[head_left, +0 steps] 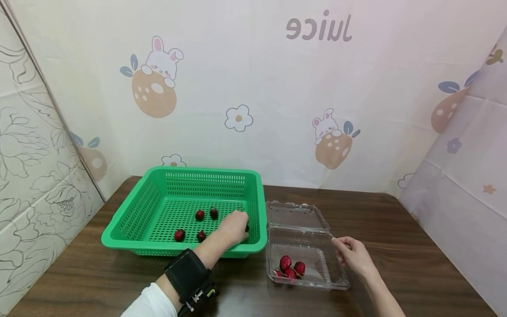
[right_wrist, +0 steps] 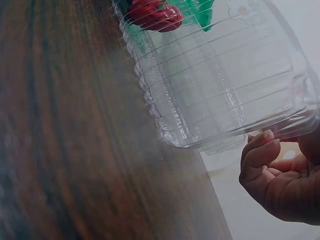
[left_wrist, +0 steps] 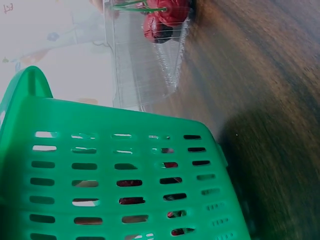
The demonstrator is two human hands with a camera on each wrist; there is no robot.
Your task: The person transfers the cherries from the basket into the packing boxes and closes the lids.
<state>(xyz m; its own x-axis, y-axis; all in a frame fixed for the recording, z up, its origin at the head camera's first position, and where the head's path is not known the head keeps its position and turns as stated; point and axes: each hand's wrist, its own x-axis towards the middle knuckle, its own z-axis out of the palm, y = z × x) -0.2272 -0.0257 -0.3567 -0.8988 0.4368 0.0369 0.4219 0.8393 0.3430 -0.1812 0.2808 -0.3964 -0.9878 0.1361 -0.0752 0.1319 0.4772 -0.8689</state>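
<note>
My left hand (head_left: 234,226) reaches down into the right end of a green plastic basket (head_left: 262,207), its fingers hidden from the head camera. A dark bit of something shows beside the knuckles; I cannot tell whether the fingers hold it. Several dark red cherries (head_left: 179,235) lie on the basket floor left of the hand. My right hand (head_left: 354,253) pinches the right rim of an open clear plastic container (head_left: 317,259) between thumb and fingers. Inside its near left corner sit several red cherries (head_left: 299,268), and green stems show on them in the left wrist view.
The container's hinged lid (head_left: 297,216) leans back behind it, close to the basket's right side. Both stand on a dark wooden table (head_left: 364,211). A printed curtain (head_left: 237,79) hangs behind the table's back edge, with more sheeting at either side.
</note>
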